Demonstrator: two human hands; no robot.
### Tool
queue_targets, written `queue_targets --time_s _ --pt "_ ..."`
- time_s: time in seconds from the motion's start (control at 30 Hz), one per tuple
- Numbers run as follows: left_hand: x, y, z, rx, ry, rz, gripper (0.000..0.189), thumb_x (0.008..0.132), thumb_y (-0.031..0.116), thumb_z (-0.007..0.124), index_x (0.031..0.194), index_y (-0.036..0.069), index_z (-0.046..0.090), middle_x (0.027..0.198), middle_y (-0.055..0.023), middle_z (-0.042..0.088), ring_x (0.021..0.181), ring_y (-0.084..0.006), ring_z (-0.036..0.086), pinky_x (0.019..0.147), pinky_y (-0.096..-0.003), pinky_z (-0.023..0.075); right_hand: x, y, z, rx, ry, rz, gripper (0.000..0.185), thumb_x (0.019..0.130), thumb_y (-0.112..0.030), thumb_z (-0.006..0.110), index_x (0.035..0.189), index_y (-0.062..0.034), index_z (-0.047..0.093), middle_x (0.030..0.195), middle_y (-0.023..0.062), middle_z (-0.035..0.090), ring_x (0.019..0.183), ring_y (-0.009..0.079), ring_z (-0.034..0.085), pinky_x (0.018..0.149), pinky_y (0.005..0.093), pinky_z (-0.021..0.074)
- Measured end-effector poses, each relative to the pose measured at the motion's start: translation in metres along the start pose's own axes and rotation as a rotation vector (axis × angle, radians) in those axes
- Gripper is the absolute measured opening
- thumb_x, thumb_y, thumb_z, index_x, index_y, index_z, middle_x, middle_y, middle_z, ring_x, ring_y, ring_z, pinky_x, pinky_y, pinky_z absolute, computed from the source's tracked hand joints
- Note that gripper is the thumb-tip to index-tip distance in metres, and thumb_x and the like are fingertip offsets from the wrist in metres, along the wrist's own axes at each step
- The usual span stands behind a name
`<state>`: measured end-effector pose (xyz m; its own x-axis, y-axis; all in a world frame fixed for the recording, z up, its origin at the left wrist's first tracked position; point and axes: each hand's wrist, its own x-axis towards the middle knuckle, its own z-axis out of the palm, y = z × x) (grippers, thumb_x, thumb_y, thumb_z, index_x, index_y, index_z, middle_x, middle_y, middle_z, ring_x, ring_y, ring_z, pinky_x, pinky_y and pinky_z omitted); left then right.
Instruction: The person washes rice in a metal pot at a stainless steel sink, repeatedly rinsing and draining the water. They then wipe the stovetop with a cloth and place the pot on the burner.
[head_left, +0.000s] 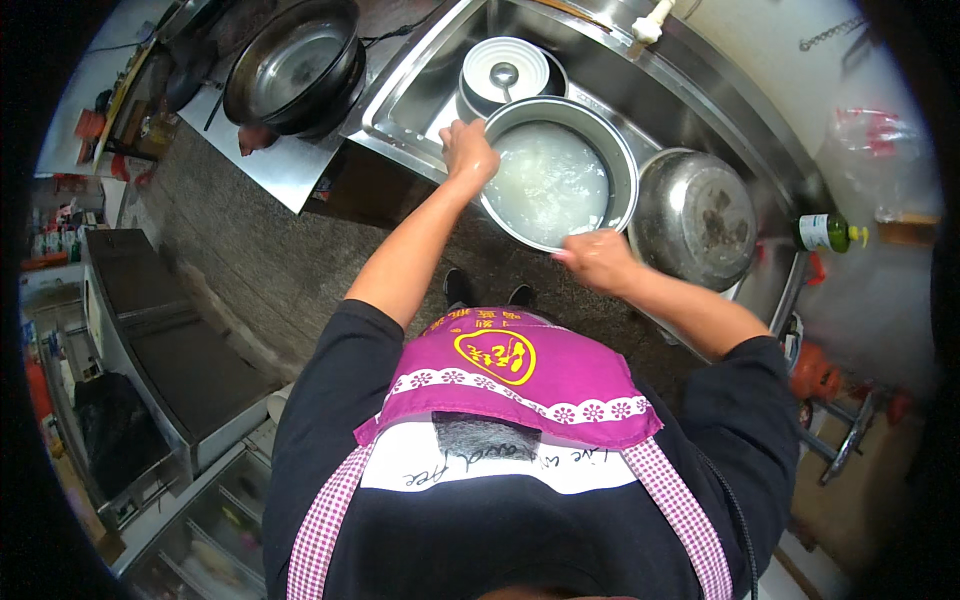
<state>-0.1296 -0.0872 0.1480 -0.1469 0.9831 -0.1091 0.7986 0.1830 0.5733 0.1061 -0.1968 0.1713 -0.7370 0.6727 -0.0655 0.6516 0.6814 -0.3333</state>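
A round metal pot (628, 154) of cloudy whitish water (551, 184) is between my hands, over the front edge of the stainless-steel sink (390, 131). My left hand (471, 154) is closed on its left rim. On the near right rim, my right hand (600, 259) has its fingers curled around the edge. Whether the pot rests on the sink edge or hangs free, I cannot tell. Just beyond it, a white bowl (480, 64) with a metal ladle (504, 74) sits in a darker pot (556, 79). A dented metal basin (697, 217) lies upside down to the right.
A large dark wok (292, 71) stands on the left counter (277, 161). At the sink's right end is a green pump bottle (825, 232). A faucet (652, 26) projects over the back edge. Lower left stands a metal-sided unit (187, 375); an orange gas cylinder (816, 371) is at right.
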Motion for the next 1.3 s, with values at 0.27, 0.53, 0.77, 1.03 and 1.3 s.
queue_targets --time_s 0.27,0.53,0.77,1.03,1.3 --pt "0.001 0.001 0.006 0.034 0.114 0.116 0.027 0.069 0.001 0.059 0.096 0.0 0.061 0.107 -0.0208 0.051 0.107 -0.0385 0.042 0.092 -0.0438 0.0393 0.068 0.142 -0.033 -0.518 -0.164 -0.339 0.027 0.088 -0.025 0.048 0.085 -0.0023 0.063 0.098 0.0155 0.063 0.105 0.0304 0.055 0.095 0.0412 0.0399" --pt "-0.001 0.001 0.009 -0.009 0.155 0.089 0.027 0.067 0.002 0.062 0.094 0.003 0.062 0.105 -0.0208 0.052 0.104 -0.0371 0.045 0.09 -0.0429 0.0413 0.152 0.084 0.051 -0.601 -0.203 -0.371 0.04 0.081 -0.021 0.049 0.118 -0.0094 0.057 0.129 0.0085 0.044 0.122 0.0222 0.039 0.1 0.0431 0.0338" --pt "-0.002 0.0 0.006 -0.014 0.111 0.066 0.034 0.066 0.001 0.062 0.1 0.003 0.06 0.107 -0.0199 0.051 0.107 -0.0369 0.042 0.091 -0.0417 0.0406 0.118 0.11 0.009 -1.106 -0.423 -0.153 0.038 0.083 -0.021 0.048 0.116 -0.0047 0.057 0.122 0.0062 0.051 0.118 0.019 0.04 0.097 0.0334 0.0314" --pt "-0.003 0.003 0.01 -0.037 0.174 -0.007 0.028 0.069 0.005 0.061 0.097 0.008 0.063 0.108 -0.0184 0.052 0.106 -0.0345 0.044 0.091 -0.043 0.04 0.104 0.048 0.05 -0.281 -1.086 -0.158 0.03 0.073 -0.01 0.051 0.097 0.0019 0.066 0.089 0.0243 0.065 0.083 0.034 0.065 0.072 0.0424 0.0493" --pt "0.0 -0.003 0.015 -0.044 0.162 0.029 0.037 0.067 0.004 0.064 0.103 0.007 0.061 0.106 -0.0191 0.054 0.105 -0.0375 0.045 0.089 -0.0433 0.0432 0.153 0.035 0.051 -0.154 -0.139 0.201 0.067 0.076 -0.039 0.064 0.133 -0.0127 0.042 0.136 0.0206 0.034 0.121 0.0371 0.04 0.103 0.0495 0.0319"
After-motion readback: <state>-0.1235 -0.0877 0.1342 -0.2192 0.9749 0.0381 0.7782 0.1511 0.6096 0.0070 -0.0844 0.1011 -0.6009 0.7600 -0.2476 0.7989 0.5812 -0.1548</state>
